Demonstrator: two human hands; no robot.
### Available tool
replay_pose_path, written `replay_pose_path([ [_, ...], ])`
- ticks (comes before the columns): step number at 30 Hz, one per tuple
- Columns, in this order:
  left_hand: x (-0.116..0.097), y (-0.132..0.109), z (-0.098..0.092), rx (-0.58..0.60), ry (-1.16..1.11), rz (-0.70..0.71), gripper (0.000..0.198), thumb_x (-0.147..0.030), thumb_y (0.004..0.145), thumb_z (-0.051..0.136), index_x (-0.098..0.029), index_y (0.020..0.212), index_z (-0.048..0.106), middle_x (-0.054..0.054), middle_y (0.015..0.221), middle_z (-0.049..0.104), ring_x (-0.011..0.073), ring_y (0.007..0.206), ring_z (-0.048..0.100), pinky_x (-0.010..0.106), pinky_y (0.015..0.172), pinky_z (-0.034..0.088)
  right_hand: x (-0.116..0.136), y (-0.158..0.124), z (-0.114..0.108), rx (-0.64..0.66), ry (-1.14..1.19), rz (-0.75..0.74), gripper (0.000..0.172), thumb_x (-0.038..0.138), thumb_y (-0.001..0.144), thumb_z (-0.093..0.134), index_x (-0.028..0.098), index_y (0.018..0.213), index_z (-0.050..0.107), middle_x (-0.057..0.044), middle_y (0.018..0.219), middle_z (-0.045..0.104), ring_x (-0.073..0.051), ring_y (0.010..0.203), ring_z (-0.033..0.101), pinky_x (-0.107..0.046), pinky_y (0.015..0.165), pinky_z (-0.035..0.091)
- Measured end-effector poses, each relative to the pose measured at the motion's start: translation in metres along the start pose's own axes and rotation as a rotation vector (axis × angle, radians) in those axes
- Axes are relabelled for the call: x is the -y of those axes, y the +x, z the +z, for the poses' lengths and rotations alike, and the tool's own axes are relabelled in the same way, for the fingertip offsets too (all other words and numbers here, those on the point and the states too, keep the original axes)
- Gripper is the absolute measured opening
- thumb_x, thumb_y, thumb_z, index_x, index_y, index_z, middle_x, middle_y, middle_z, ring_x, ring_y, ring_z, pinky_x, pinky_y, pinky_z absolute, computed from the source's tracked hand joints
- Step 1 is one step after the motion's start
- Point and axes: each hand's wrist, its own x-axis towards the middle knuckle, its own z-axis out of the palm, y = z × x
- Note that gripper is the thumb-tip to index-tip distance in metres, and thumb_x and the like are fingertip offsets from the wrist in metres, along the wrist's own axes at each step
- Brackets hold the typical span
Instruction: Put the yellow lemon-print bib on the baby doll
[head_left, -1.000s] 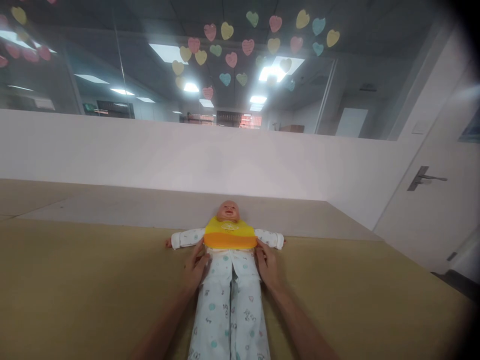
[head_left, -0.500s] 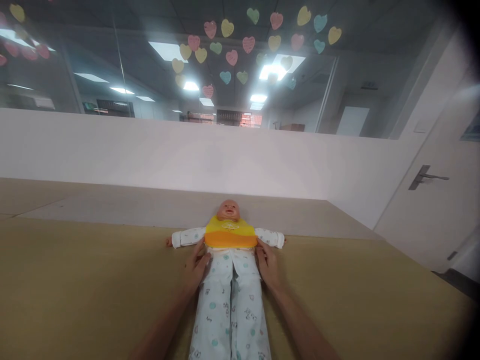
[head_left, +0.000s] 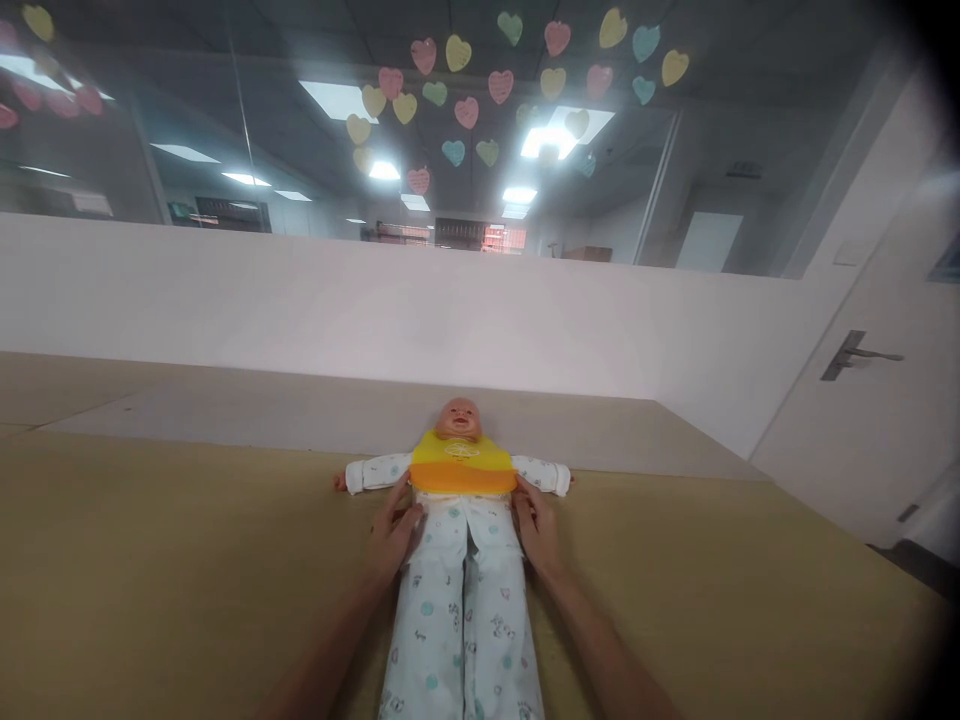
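A baby doll [head_left: 459, 418] lies on its back on the table, arms stretched out to both sides. It wears white patterned clothes [head_left: 431, 620] and a yellow bib [head_left: 461, 462] with an orange lower band. At the bib's lower left corner, the index fingertip of my left hand [head_left: 394, 530] touches the edge; the thumb is apart from it, against the clothes. My right hand [head_left: 537, 528] rests along the doll's other side, its fingertips at the bib's lower right corner. Both hands have their fingers extended, and neither visibly grips anything. The doll's feet are outside the picture.
The wooden table [head_left: 187, 580] spreads around the doll, with a greyish strip [head_left: 225, 405] along its back. Behind stands a white wall [head_left: 337, 310] below a glass pane with several heart-shaped notes [head_left: 500, 86]. A door handle [head_left: 855, 355] is at the right.
The camera view has shifted very slightly. Both hands stay at the bib's lower corners, and the doll lies as before.
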Motion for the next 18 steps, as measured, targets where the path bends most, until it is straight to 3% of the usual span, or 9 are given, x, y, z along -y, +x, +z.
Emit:
replay_pose_path([
  [5,0.000,0.001,0.000,-0.017,-0.028,0.011,0.059,-0.034,0.082,0.057,-0.030,0.140,0.049,0.006,0.141,0.054,0.0210,0.108,0.062,0.035,0.097,0.046,0.003,0.000,-0.002,-0.013,-0.001,-0.005,0.046,0.046,0.093,0.043,0.017,0.124,0.062,-0.014,0.127,0.064,-0.024,0.118,0.059,-0.044,0.102,0.045],
  [13,-0.005,-0.003,-0.001,-0.001,-0.040,-0.006,0.059,-0.034,0.083,0.057,-0.029,0.141,0.047,0.007,0.141,0.053,0.0220,0.113,0.060,0.036,0.100,0.043,0.010,-0.002,-0.004,-0.003,0.031,0.044,0.050,0.052,0.092,0.044,0.016,0.124,0.057,-0.012,0.106,0.069,-0.021,0.091,0.066,-0.037,0.082,0.055],
  [18,-0.010,-0.008,-0.004,-0.072,0.013,-0.060,0.058,-0.040,0.084,0.055,-0.028,0.140,0.047,0.011,0.136,0.056,0.0241,0.113,0.061,0.038,0.096,0.046,0.012,-0.005,-0.006,-0.049,0.022,0.076,0.054,0.059,0.090,0.046,0.016,0.121,0.058,-0.012,0.101,0.068,-0.021,0.084,0.066,-0.034,0.072,0.056],
])
